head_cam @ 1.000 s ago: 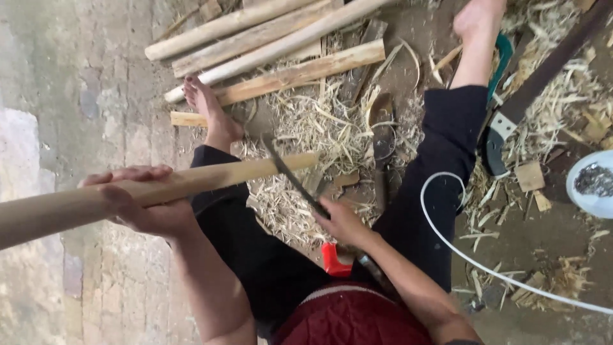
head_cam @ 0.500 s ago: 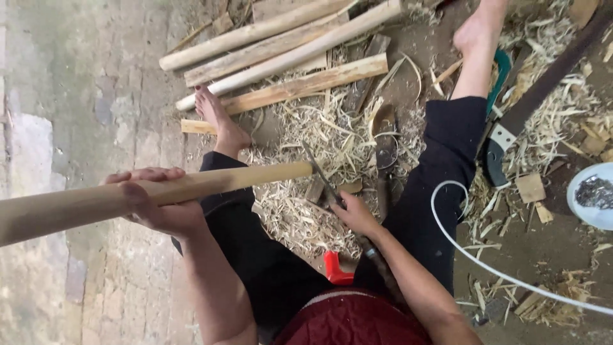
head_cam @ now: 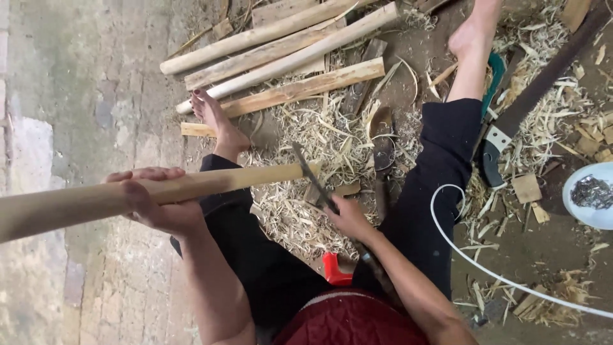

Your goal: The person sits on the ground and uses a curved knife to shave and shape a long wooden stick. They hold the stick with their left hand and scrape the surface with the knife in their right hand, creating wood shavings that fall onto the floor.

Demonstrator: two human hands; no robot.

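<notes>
Pole lay level across your lap, its cut end over the shavings between your legs and its other end running out of frame at the left. Your left hand gripped it from below, fingers curled tight over the top. Your right hand was closed around the handle of a blade, fingers pressed together, and the blade's edge met the pole just at its cut end.

A white bowl sat at the right edge, holding a small heap of grey metal bits; you could not tell what they were. Near it lay a flat wood block. A red plastic piece showed between your thighs; what it was could not be told.

Beyond your left foot, peeled poles and a split plank lay side by side, touching. A saw with a black-and-white handle lay beside your right leg, with a green handle just beside that. A white cord looped from your right knee toward the lower right corner. The floor was worn grey stone on the left and brown dirt strewn with curls and chips on the right.
</notes>
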